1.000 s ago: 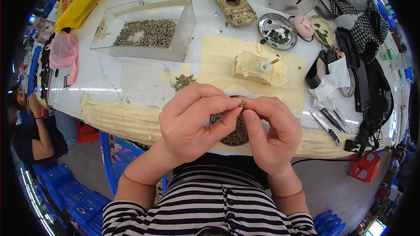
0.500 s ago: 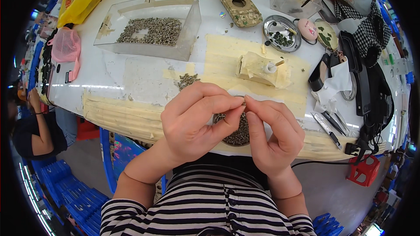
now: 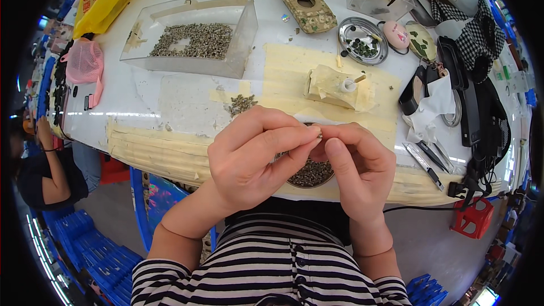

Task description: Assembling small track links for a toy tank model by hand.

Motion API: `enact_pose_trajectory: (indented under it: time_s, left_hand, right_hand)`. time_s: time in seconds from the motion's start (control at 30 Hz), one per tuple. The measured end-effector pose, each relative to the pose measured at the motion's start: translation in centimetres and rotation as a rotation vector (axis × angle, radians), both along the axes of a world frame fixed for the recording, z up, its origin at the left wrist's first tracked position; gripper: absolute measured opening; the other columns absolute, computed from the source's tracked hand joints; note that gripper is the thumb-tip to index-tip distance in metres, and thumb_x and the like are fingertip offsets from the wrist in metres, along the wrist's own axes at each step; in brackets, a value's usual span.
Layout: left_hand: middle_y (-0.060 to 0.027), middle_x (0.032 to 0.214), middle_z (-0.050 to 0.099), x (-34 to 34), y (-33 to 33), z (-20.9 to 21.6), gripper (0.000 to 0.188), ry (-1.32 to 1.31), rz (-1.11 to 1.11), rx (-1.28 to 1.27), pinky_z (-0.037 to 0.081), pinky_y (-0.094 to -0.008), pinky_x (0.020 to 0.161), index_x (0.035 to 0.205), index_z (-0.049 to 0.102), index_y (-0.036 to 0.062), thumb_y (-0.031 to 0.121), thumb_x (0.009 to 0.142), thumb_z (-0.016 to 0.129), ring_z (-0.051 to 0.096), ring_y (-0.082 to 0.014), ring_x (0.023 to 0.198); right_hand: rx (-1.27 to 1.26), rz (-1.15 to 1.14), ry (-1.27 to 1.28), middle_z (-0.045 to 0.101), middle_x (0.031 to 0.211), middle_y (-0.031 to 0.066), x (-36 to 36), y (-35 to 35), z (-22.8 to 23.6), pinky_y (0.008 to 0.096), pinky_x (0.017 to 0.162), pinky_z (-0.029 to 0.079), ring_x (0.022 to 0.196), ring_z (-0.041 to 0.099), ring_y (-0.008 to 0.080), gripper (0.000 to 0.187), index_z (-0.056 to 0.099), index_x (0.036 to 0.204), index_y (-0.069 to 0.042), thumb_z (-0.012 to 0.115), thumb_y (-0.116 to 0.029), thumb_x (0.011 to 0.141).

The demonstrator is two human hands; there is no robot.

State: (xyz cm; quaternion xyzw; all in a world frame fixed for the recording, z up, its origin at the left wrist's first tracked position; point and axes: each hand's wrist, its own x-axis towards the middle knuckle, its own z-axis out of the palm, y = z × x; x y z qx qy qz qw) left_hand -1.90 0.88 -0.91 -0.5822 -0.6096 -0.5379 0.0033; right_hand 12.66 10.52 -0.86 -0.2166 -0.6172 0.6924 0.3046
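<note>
I see my left hand (image 3: 255, 156) and my right hand (image 3: 354, 164) brought together just above the near edge of the white worktable (image 3: 187, 102). The fingertips of both meet at one small metallic part (image 3: 319, 132), pinched between thumb and forefinger on each side; it is too small for me to tell its shape. So both hands are closed on that one piece, fingers curled, knuckles up.

Directly beneath the hands sits a shallow round dish of small grey-brown metal pieces (image 3: 310, 173), partly hidden by my fingers. Just beyond the left hand lies a small loose heap of the same pieces (image 3: 242, 103) on the table surface.

Farther back, to the left, stands a clear rectangular plastic tray holding a layer of those grey pieces (image 3: 195, 39). Beyond the hands, a block wrapped in yellowish masking tape with a white cylinder on top (image 3: 335, 86) rests on a taped yellowish patch of the table. A round metal dish with dark bits (image 3: 362, 41) sits behind it to the right. Tweezers and slim hand tools (image 3: 424, 161) lie near the right edge.

At the far left, another person in a dark top (image 3: 42, 173) sits below table level.
</note>
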Motion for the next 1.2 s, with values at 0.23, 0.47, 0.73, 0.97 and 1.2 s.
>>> enact_pose_trajectory:
  time_s: [0.23, 0.47, 0.73, 0.97, 1.2]
  left_hand:
    - [-0.0100, 0.087, 0.067, 0.3, 0.1, -0.1, 0.023, 0.019, 0.029, 0.007, 0.052, -0.0278, 0.064, 0.092, 0.071, 0.0005, -0.007, 0.072, 0.079, 0.065, -0.0191, 0.074]
    - [-0.0102, 0.086, 0.067, 0.4, 0.1, -0.4, 0.022, -0.024, 0.077, -0.032, 0.052, -0.0265, 0.064, 0.092, 0.071, -0.0005, -0.008, 0.072, 0.078, 0.065, -0.0182, 0.073]
    - [-0.0106, 0.087, 0.066, 0.4, 0.0, -0.2, 0.021, -0.104, 0.077, -0.064, 0.051, -0.0257, 0.065, 0.092, 0.071, -0.0018, -0.008, 0.073, 0.077, 0.064, -0.0166, 0.074]
    - [-0.0107, 0.088, 0.066, 0.3, -0.1, 0.1, 0.021, -0.087, 0.039, -0.051, 0.050, -0.0270, 0.067, 0.092, 0.071, -0.0012, -0.008, 0.073, 0.077, 0.064, -0.0177, 0.076]
    - [-0.0108, 0.088, 0.066, 0.3, -0.1, 0.2, 0.020, -0.073, 0.019, -0.055, 0.051, -0.0271, 0.068, 0.093, 0.071, -0.0009, -0.008, 0.074, 0.077, 0.064, -0.0184, 0.077]
  right_hand:
    - [-0.132, -0.029, 0.010, 0.070, 0.088, 0.0105, -0.1, -0.2, 0.7, 0.0260, 0.073, 0.055, 0.077, 0.067, 0.0146, 0.016, 0.066, 0.105, 0.007, 0.057, -0.004, 0.097]
    - [0.303, -0.103, -0.048, 0.070, 0.092, 0.0114, 0.1, 0.0, -0.5, 0.0267, 0.071, 0.055, 0.079, 0.067, 0.0162, 0.015, 0.070, 0.102, 0.005, 0.066, 0.004, 0.088]
    - [0.678, -0.203, -0.027, 0.069, 0.087, 0.0128, -0.7, 0.0, -0.3, 0.0272, 0.065, 0.053, 0.072, 0.066, 0.0205, 0.026, 0.073, 0.105, 0.002, 0.071, 0.008, 0.080]
    - [0.489, -0.155, 0.003, 0.070, 0.088, 0.0129, -0.6, 0.1, -1.0, 0.0262, 0.066, 0.052, 0.074, 0.066, 0.0185, 0.020, 0.072, 0.102, 0.004, 0.070, 0.006, 0.083]
    - [0.256, -0.128, -0.007, 0.070, 0.089, 0.0124, -0.4, -0.2, -0.9, 0.0250, 0.065, 0.051, 0.074, 0.065, 0.0168, 0.015, 0.072, 0.100, 0.005, 0.069, 0.005, 0.085]
